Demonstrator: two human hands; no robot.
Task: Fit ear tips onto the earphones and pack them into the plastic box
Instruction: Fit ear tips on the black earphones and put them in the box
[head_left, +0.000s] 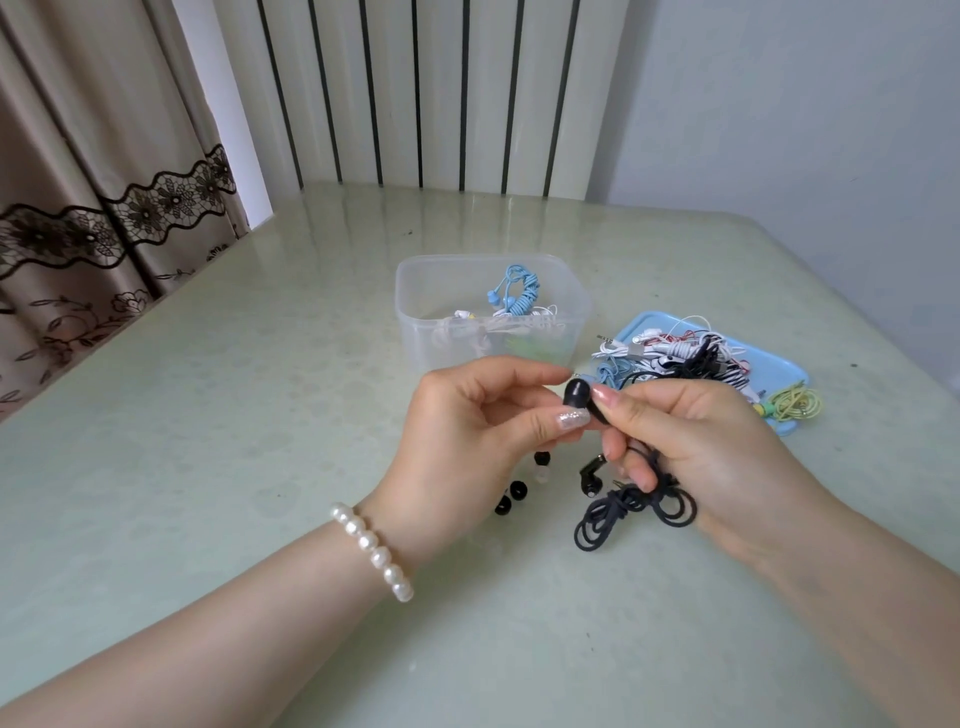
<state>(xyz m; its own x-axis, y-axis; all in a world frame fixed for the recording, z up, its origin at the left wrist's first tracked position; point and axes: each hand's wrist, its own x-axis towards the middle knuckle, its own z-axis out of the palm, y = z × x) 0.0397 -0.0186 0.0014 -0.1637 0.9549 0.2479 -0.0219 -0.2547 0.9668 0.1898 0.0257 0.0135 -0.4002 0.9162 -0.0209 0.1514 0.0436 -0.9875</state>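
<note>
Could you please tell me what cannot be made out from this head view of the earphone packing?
- Whether the black ear tip is seated: fingers of left hand and right hand cover the joint.
- Loose ear tips: count partly hidden by the left hand.
- Plastic box contents: blurred by its frosted wall.

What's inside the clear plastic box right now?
The plastic box holds a coiled blue earphone set on top and white earphones beneath. Something green shows through the front wall, too blurred to identify. The floor under the cables is covered.
</note>
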